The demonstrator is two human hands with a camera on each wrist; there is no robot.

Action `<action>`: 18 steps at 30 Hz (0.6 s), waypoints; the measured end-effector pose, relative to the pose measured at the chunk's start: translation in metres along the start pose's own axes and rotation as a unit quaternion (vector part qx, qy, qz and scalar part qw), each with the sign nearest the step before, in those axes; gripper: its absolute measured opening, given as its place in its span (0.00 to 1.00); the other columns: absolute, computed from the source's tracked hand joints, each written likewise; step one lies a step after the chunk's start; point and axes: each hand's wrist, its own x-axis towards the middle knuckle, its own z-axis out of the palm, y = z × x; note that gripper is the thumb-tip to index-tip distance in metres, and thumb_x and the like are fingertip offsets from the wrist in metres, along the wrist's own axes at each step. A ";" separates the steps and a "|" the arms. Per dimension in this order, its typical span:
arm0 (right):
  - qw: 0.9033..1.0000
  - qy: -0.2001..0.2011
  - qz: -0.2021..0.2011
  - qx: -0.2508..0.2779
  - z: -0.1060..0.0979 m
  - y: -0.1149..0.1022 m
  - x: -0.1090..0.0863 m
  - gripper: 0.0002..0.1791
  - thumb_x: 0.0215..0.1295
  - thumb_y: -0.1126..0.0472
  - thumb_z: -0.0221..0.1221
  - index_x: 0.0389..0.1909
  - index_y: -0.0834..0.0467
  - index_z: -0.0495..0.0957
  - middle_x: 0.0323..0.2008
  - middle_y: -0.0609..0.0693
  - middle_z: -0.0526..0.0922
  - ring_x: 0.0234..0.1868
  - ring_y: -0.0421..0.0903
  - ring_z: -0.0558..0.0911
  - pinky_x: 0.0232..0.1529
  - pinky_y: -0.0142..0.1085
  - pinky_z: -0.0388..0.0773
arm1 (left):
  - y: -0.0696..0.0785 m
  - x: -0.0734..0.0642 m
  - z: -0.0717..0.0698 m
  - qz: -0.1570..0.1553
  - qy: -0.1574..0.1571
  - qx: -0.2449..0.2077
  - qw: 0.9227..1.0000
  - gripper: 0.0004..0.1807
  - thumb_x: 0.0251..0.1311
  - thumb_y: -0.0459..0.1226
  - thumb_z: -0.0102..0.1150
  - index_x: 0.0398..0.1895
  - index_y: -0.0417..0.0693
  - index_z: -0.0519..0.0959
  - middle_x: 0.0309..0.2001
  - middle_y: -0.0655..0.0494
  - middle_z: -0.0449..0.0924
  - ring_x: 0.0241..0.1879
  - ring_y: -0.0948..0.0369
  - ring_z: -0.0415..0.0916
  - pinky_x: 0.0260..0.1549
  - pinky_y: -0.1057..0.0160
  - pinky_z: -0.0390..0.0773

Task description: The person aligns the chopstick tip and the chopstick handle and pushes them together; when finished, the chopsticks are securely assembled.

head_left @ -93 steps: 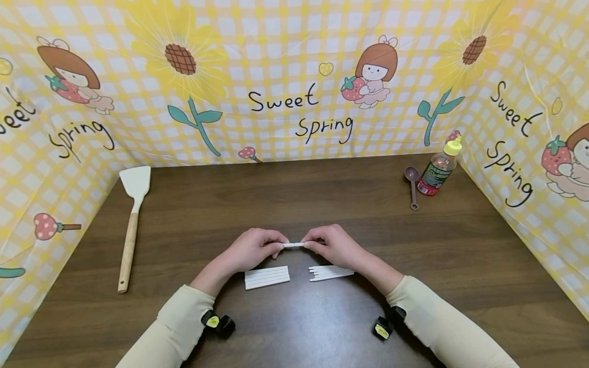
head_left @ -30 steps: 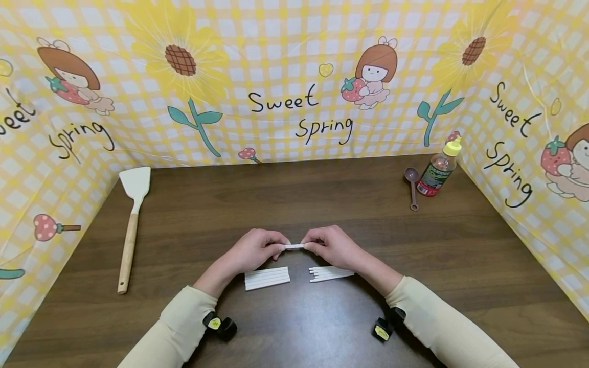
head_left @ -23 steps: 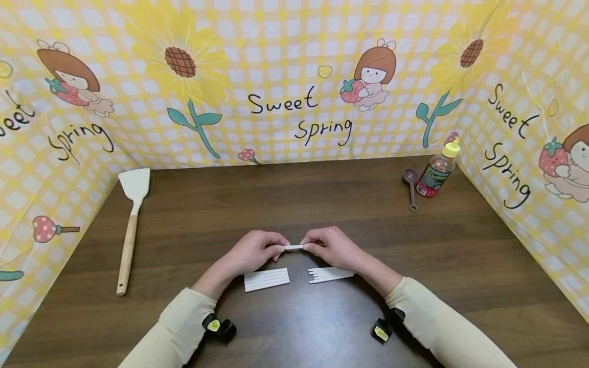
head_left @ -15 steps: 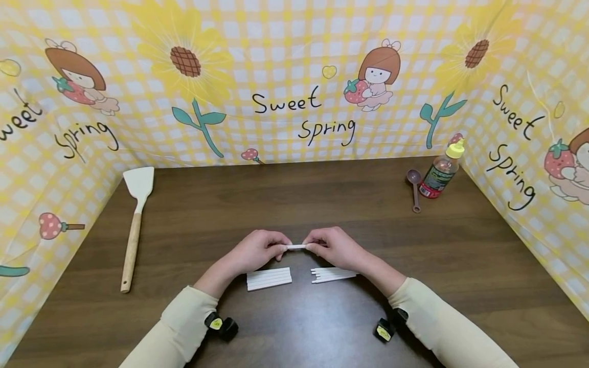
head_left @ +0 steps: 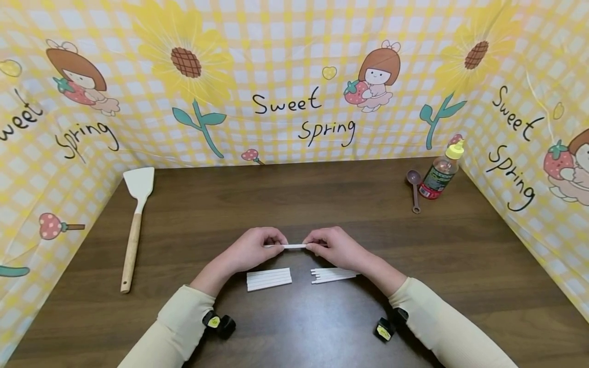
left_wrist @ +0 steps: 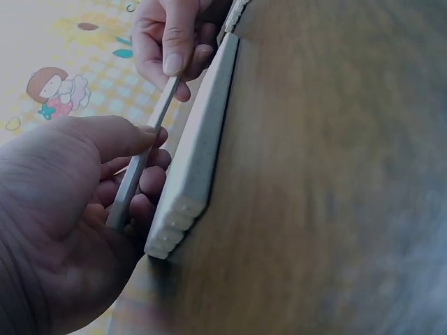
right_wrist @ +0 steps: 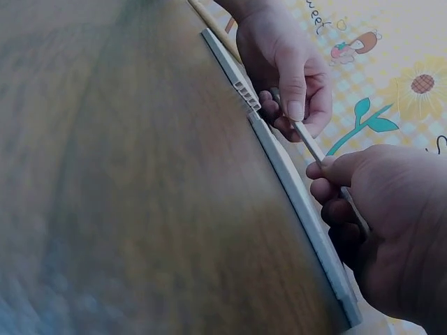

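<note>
Between both hands, a thin white rod (head_left: 294,246) is held level over the table, beyond two groups of similar rods. My left hand (head_left: 253,250) pinches it between thumb and fingers; in the left wrist view the rod's near end (left_wrist: 126,199) runs back under the palm. With thumb and fingertips, my right hand (head_left: 338,249) pinches the other side, and its fingers hide part of that end. Several white rods (head_left: 269,279) lie side by side in front of my left hand. Another group of rods (head_left: 330,275), with uneven, narrower tips, lies partly behind my right wrist.
A white spatula (head_left: 133,225) with a wooden handle lies at the left. At the back right, a brown measuring spoon (head_left: 413,189) lies beside a bottle (head_left: 438,176) with a yellow cap. Patterned cloth (head_left: 285,61) walls in the wooden table (head_left: 276,199).
Earlier a dark break showed midway along two white pieces between the hands; now they read as one continuous rod. My left hand has shifted slightly left along it, exposing more length.
</note>
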 end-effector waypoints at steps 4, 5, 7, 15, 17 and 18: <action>1.000 -0.001 -0.010 -0.001 0.000 0.001 0.000 0.05 0.72 0.62 0.61 0.43 0.53 0.86 0.30 0.39 0.82 0.29 0.35 0.77 0.35 0.33 0.77 | -0.001 0.000 -0.002 0.004 0.000 0.006 1.000 0.03 0.66 0.35 0.64 0.39 0.52 0.86 0.31 0.64 0.80 0.32 0.64 0.75 0.36 0.62 0.75; 1.000 0.000 -0.013 -0.001 0.000 0.001 0.000 0.05 0.72 0.62 0.61 0.43 0.53 0.86 0.30 0.39 0.82 0.29 0.35 0.77 0.36 0.33 0.77 | -0.001 0.000 -0.003 0.005 -0.002 0.007 1.000 0.03 0.66 0.35 0.65 0.39 0.51 0.86 0.31 0.64 0.81 0.32 0.64 0.75 0.35 0.62 0.75; 1.000 0.001 -0.016 -0.002 0.000 0.001 0.000 0.05 0.72 0.62 0.61 0.43 0.53 0.86 0.30 0.39 0.82 0.29 0.35 0.77 0.36 0.33 0.77 | 0.000 0.000 -0.004 0.002 -0.005 0.008 1.000 0.03 0.65 0.35 0.65 0.39 0.52 0.87 0.31 0.65 0.81 0.31 0.64 0.75 0.35 0.62 0.75; 1.000 0.011 -0.010 -0.006 -0.001 0.001 0.000 0.06 0.72 0.63 0.61 0.44 0.54 0.86 0.32 0.41 0.84 0.31 0.35 0.78 0.38 0.34 0.77 | 0.002 0.000 -0.007 -0.014 -0.007 0.012 1.000 0.05 0.66 0.35 0.65 0.41 0.51 0.87 0.32 0.65 0.82 0.32 0.63 0.75 0.36 0.61 0.76; 1.000 0.018 -0.008 -0.008 -0.001 0.001 -0.001 0.06 0.72 0.62 0.62 0.44 0.53 0.86 0.34 0.41 0.84 0.33 0.35 0.79 0.40 0.34 0.78 | 0.002 0.000 -0.007 -0.017 -0.003 0.011 1.000 0.04 0.66 0.35 0.65 0.40 0.52 0.87 0.33 0.65 0.82 0.33 0.63 0.76 0.37 0.61 0.76; 1.000 0.024 -0.008 -0.009 -0.001 0.001 -0.001 0.06 0.72 0.62 0.62 0.44 0.53 0.86 0.35 0.41 0.84 0.34 0.35 0.80 0.41 0.34 0.79 | 0.002 0.000 -0.008 -0.017 -0.001 0.010 1.000 0.04 0.66 0.35 0.65 0.40 0.52 0.87 0.32 0.65 0.82 0.33 0.63 0.76 0.37 0.61 0.76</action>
